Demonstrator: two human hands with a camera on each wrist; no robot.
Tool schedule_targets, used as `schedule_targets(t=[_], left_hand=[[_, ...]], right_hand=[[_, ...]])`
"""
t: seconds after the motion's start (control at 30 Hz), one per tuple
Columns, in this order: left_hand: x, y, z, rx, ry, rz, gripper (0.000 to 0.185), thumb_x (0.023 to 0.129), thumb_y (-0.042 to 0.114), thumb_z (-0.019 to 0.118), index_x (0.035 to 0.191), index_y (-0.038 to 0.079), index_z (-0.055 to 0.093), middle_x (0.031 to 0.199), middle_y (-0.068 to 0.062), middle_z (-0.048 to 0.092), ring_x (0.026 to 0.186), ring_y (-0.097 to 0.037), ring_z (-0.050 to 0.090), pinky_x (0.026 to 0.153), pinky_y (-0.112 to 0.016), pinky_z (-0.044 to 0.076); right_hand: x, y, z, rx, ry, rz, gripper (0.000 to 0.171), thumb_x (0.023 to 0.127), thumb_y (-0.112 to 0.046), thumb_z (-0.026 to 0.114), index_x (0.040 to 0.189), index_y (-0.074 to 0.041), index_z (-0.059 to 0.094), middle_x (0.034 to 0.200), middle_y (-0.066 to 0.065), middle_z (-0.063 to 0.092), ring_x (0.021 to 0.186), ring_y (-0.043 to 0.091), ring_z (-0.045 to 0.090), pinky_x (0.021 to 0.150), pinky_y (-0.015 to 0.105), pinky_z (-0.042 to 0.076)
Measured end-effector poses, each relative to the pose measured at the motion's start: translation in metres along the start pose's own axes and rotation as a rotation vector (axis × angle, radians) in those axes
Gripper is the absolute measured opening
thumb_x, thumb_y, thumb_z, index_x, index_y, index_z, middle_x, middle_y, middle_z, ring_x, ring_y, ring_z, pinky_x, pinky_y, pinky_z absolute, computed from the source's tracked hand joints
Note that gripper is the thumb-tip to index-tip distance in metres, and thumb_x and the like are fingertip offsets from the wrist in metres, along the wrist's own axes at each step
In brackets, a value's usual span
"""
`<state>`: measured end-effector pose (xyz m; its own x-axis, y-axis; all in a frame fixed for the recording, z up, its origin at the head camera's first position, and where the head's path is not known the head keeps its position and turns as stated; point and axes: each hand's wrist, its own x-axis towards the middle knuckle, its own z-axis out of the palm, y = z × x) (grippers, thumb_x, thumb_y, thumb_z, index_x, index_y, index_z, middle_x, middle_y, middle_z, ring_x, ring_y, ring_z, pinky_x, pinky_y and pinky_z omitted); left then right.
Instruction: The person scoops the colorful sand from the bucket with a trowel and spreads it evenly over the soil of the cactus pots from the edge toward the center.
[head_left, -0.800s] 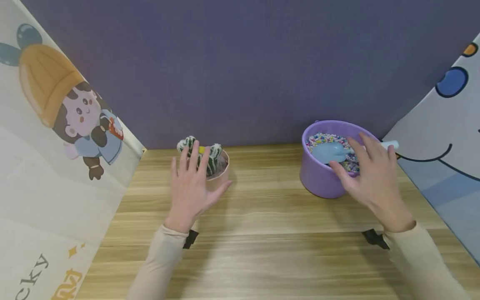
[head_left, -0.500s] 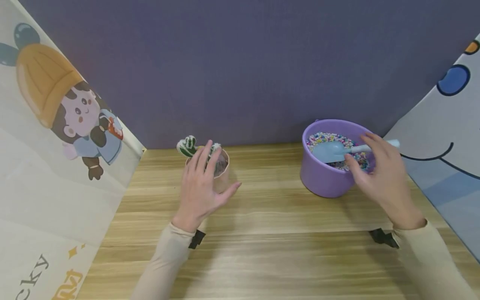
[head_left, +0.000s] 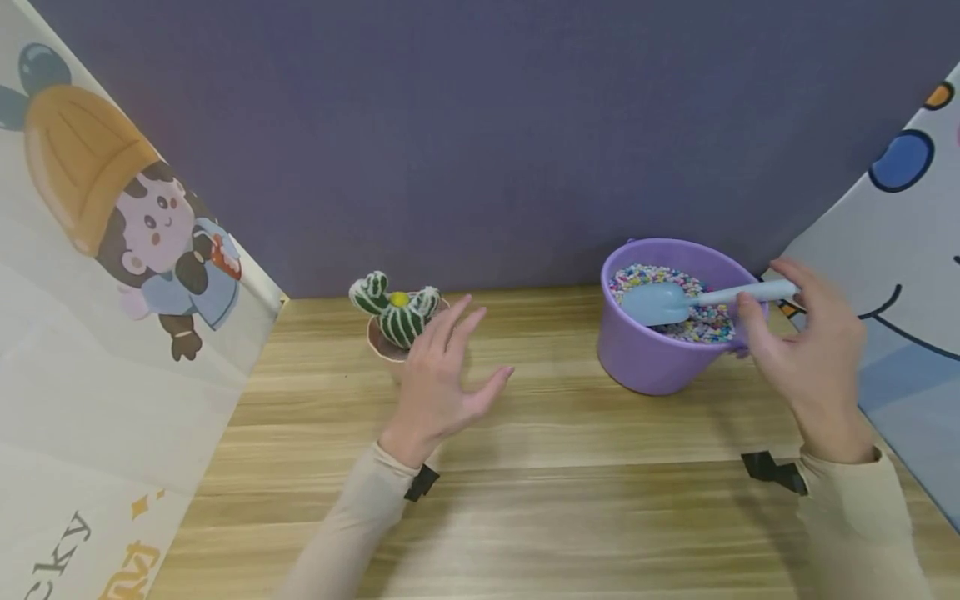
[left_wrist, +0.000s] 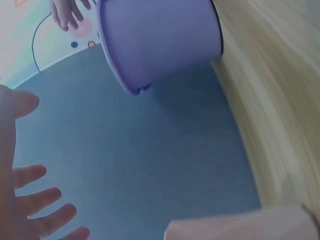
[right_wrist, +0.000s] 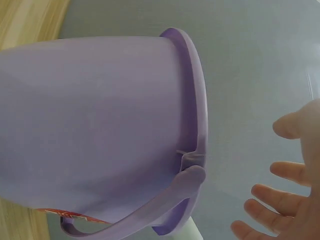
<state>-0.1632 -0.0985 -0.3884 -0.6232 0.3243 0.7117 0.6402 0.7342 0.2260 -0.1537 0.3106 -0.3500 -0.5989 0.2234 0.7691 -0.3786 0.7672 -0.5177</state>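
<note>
A purple bucket (head_left: 648,358) holds small multicoloured beads (head_left: 712,325). Across it lies a light blue scoop (head_left: 656,304), its pale handle reaching past the right rim. My right hand (head_left: 821,358) hovers at that handle, thumb on the near side and fingers beyond it. In the right wrist view the fingers (right_wrist: 280,200) are spread apart, with nothing between them. My left hand (head_left: 438,383) is held with fingers spread, overlapping the right side of a small pot (head_left: 384,343) that bears a knitted-looking cactus (head_left: 401,325) with a yellow flower.
A dark grey-blue panel (head_left: 480,150) rises behind the wooden tabletop (head_left: 555,417). Printed cartoon panels stand at both sides, the left panel (head_left: 75,333) with a figure in an orange hat. The bucket's purple carrying handle (right_wrist: 145,212) hangs down its side.
My right hand has moved right, from over the bucket to the end of the scoop's handle. My left hand has shifted right, uncovering more of the cactus.
</note>
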Motion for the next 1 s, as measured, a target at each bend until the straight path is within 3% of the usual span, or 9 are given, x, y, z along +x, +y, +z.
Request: schedule_targets(t=[0.1,0.2,0.43,0.5,0.63,0.83,0.93,1.0], left_hand=[[0.004,0.007,0.008,-0.034,-0.007,0.007,0.078,0.087,0.05,0.08,0.148,0.007,0.057,0.156,-0.016,0.057,0.141,-0.035,0.058,0.121,-0.05,0.048],[0.006,0.014,0.016,-0.048,-0.031,0.003,0.077,0.088,0.05,0.079,0.148,0.008,0.057,0.155,-0.014,0.058,0.14,-0.033,0.059,0.12,-0.048,0.049],[0.008,0.031,0.03,-0.069,-0.12,-0.022,0.076,0.091,0.053,0.075,0.152,0.011,0.055,0.159,-0.012,0.055,0.142,-0.031,0.058,0.119,-0.047,0.05],[0.01,0.036,0.034,-0.086,-0.138,-0.043,0.077,0.092,0.054,0.074,0.153,0.012,0.053,0.161,-0.011,0.054,0.143,-0.031,0.056,0.119,-0.05,0.05],[0.015,0.042,0.046,-0.125,-0.177,-0.105,0.076,0.095,0.056,0.069,0.156,0.013,0.051,0.164,-0.009,0.05,0.148,-0.031,0.052,0.121,-0.056,0.045],[0.023,0.05,0.064,-0.192,-0.229,-0.135,0.075,0.097,0.056,0.067,0.157,0.015,0.049,0.167,-0.009,0.047,0.15,-0.03,0.05,0.121,-0.059,0.044],[0.027,0.054,0.071,-0.216,-0.239,-0.139,0.075,0.097,0.055,0.068,0.157,0.015,0.049,0.167,-0.008,0.047,0.15,-0.029,0.05,0.122,-0.057,0.045],[0.028,0.056,0.076,-0.219,-0.246,-0.148,0.074,0.097,0.056,0.068,0.158,0.017,0.049,0.167,-0.007,0.046,0.151,-0.028,0.049,0.122,-0.056,0.045]], right_hand=[[0.001,-0.001,0.0,0.002,0.032,0.034,0.047,0.091,-0.016,0.075,0.136,-0.002,0.071,0.135,0.024,0.072,0.122,-0.015,0.055,0.096,0.002,0.037],[0.003,0.002,0.001,0.007,0.06,0.067,0.045,0.091,-0.014,0.075,0.134,-0.002,0.072,0.136,0.022,0.072,0.121,-0.019,0.052,0.097,0.002,0.039],[0.009,0.026,-0.002,-0.017,0.083,0.13,0.04,0.094,-0.021,0.072,0.132,-0.008,0.075,0.139,0.006,0.073,0.13,-0.002,0.061,0.101,0.005,0.044],[0.009,0.032,-0.001,-0.036,0.085,0.119,0.04,0.094,-0.024,0.072,0.13,-0.006,0.076,0.139,0.007,0.073,0.133,0.012,0.064,0.108,0.011,0.044],[0.007,0.041,0.003,-0.076,0.082,0.085,0.043,0.094,-0.027,0.071,0.128,0.0,0.075,0.141,0.015,0.071,0.134,0.04,0.063,0.107,0.014,0.038],[0.003,0.047,0.005,-0.109,0.064,0.158,0.049,0.097,-0.027,0.068,0.139,-0.002,0.068,0.145,0.019,0.067,0.133,0.045,0.061,0.093,0.002,0.032],[0.001,0.049,0.006,-0.118,0.047,0.231,0.049,0.099,-0.026,0.067,0.144,-0.006,0.065,0.144,0.019,0.067,0.125,0.012,0.065,0.09,0.0,0.036],[0.001,0.053,0.005,-0.097,0.027,0.285,0.048,0.1,-0.026,0.067,0.145,-0.009,0.065,0.144,0.015,0.068,0.115,-0.008,0.062,0.089,-0.002,0.041]])
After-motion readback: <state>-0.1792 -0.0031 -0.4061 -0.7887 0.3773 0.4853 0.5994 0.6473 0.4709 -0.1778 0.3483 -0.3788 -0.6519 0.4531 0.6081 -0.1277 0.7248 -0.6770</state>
